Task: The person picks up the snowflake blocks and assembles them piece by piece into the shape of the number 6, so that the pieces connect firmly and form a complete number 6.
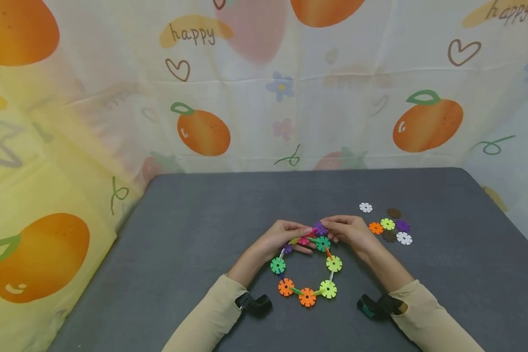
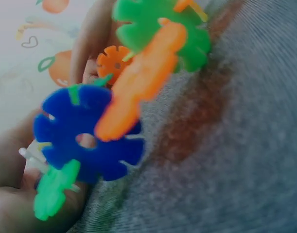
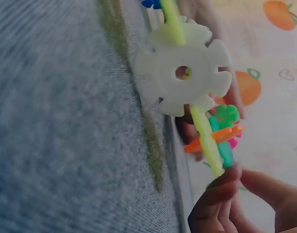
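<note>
A ring of notched plastic interlocking discs (image 1: 307, 297) hangs between both hands, its pieces slotted alternately flat-on and edge-on. At the ring's upper left my left hand (image 1: 276, 238) grips it beside a pink disc (image 1: 304, 240), thumb on top. My right hand (image 1: 353, 232) pinches a purple disc (image 1: 320, 228) at the top of the ring. Close up in the left wrist view are a blue disc (image 2: 61, 128) and an orange one (image 2: 144, 73) slotted into it. A whitish disc (image 3: 158, 80) fills much of the right wrist view; fingertips partly hide the joint at the top.
Several loose discs lie on the grey table (image 1: 202, 220) to the right of the right hand, among them a white disc (image 1: 366, 208), an orange disc (image 1: 375, 228) and a brown disc (image 1: 393, 213). Behind the table hangs a fruit-printed cloth (image 1: 246, 98).
</note>
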Tool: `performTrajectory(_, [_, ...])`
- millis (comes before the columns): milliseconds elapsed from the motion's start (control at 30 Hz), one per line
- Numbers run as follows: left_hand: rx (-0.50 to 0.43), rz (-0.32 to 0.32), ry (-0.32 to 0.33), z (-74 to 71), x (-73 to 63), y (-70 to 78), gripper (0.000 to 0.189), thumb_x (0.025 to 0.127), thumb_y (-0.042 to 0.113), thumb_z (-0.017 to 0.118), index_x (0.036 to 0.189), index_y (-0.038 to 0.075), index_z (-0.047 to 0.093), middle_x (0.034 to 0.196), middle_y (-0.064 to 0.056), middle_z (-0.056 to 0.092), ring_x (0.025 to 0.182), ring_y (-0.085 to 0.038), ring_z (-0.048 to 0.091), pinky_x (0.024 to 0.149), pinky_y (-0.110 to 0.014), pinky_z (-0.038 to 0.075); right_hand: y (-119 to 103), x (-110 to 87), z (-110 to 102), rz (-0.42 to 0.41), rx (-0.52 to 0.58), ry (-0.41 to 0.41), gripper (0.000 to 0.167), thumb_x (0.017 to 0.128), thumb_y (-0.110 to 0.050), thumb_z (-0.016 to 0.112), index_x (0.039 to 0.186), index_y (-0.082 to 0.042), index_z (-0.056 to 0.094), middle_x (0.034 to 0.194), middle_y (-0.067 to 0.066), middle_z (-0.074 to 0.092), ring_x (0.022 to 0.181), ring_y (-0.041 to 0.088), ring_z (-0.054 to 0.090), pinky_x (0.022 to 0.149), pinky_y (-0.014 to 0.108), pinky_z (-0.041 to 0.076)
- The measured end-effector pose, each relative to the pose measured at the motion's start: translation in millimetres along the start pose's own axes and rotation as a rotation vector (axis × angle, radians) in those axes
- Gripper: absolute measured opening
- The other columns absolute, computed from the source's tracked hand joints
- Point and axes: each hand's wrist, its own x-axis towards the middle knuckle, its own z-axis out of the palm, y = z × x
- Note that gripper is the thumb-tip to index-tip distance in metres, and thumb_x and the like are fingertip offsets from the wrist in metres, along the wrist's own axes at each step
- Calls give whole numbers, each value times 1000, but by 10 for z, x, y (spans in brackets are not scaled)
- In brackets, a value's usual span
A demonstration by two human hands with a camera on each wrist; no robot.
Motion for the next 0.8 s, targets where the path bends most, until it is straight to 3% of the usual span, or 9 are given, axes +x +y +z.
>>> performTrajectory(133, [-33,-28,-11,-29,-9,9,48,102,37,50,127,-3,62,120,-24,67,86,-21,75,95,-36,56,7,19,-15,-26,38,-33,43,96,-20,63,127,10,58,87,-9,68,77,6,63,70,20,55])
performTrajectory(367, [-107,-3,-24,-48,-8,17,35,102,17,51,127,-6,60,123,-26,64,86,-20,75,87,-39,59,3,11,-30,-36,47,-54,43,96,-21,64,127,8,59,90,-8,69,81,7,65,75,24,57])
performTrajectory(500, [-37,38,-3,-44,-4,16,35,99,19,57,126,-3,62,123,-21,65,82,-19,75,83,-38,61,-3,15,-47,-54,27,-60,47,96,-25,63,129,8,57,93,-8,70,84,9,66,77,26,58])
performTrajectory(667, [50,62,48,-52,-8,27,34,97,22,61,123,0,65,122,-18,66,77,-18,74,79,-40,62,-11,30,-153,-96,29,-13,52,96,-28,63,132,9,53,101,-5,73,89,9,69,80,27,59])
performTrajectory(800, [188,78,138,-75,-23,40,33,96,27,63,116,2,69,120,-14,68,87,-16,73,85,-36,61,-20,26,-310,-131,46,40,55,97,-28,62,134,11,50,101,-4,74,90,8,70,82,27,60])
